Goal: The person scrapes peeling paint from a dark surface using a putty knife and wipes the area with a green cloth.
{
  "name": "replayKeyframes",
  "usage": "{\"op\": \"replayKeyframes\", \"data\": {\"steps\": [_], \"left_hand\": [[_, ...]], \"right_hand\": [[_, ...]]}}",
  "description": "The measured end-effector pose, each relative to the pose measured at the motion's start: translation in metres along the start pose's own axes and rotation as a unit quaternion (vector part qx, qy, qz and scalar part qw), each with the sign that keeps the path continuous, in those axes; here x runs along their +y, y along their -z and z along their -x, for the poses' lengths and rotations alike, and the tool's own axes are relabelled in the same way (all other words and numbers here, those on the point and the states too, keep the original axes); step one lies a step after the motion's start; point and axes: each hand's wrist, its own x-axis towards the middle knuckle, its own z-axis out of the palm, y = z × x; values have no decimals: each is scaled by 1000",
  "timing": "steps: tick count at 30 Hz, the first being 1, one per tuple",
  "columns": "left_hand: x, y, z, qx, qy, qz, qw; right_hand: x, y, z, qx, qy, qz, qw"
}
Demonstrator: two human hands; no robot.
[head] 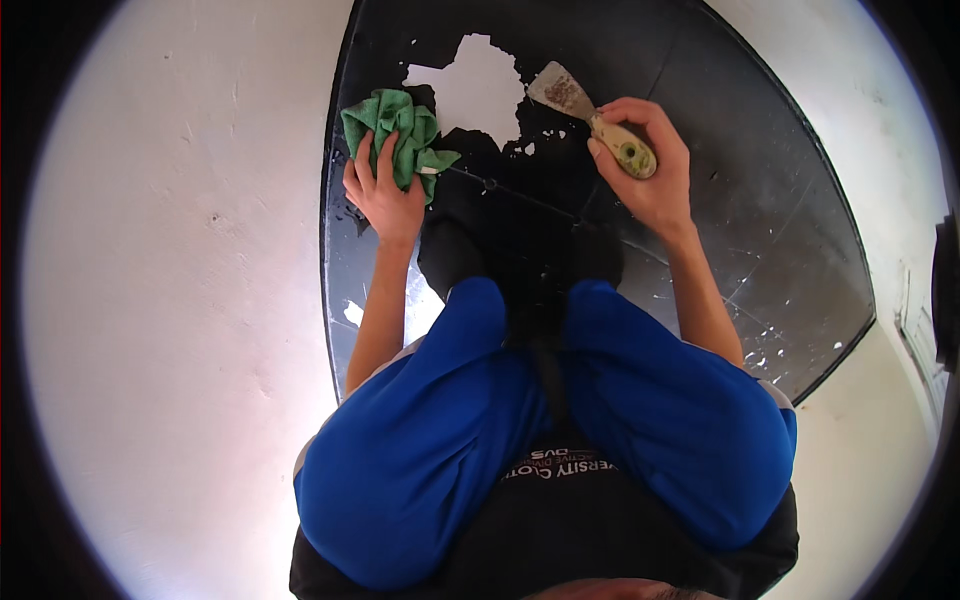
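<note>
My left hand (388,199) rests on a crumpled green cloth (397,124), fingers spread over its lower part, at the left side of the dark tiled floor (720,150). In my right hand (656,161) is a putty knife with a worn, pale handle (621,142). Its stained metal blade points up and left, close to the right edge of a ragged white patch (480,90) on the floor. Whether the blade touches the floor I cannot tell. Small white flecks (530,148) lie below the blade.
Pale walls (172,225) border the floor on both sides. My knees in blue trousers (465,360) and my dark shoes (450,255) are below the hands. More white specks (761,356) are at the lower right, near the floor's edge.
</note>
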Motion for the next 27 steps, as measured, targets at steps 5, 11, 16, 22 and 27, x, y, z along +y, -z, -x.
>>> {"op": "replayKeyframes", "data": {"steps": [5,11,16,22,27], "left_hand": [[-3,-8,-1,31,2,8,999],[-5,-16,1,56,-10,13,998],[-7,-18,0,68,-10,25,997],[-8,-17,0,70,-15,14,997],[-6,-14,0,60,-5,7,998]], "right_hand": [[1,9,7,-10,-46,-60,997],[10,10,2,0,-55,-75,996],[1,-2,10,21,-36,-16,999],[3,-8,10,23,5,6,1000],[3,-12,13,34,18,17,999]]}}
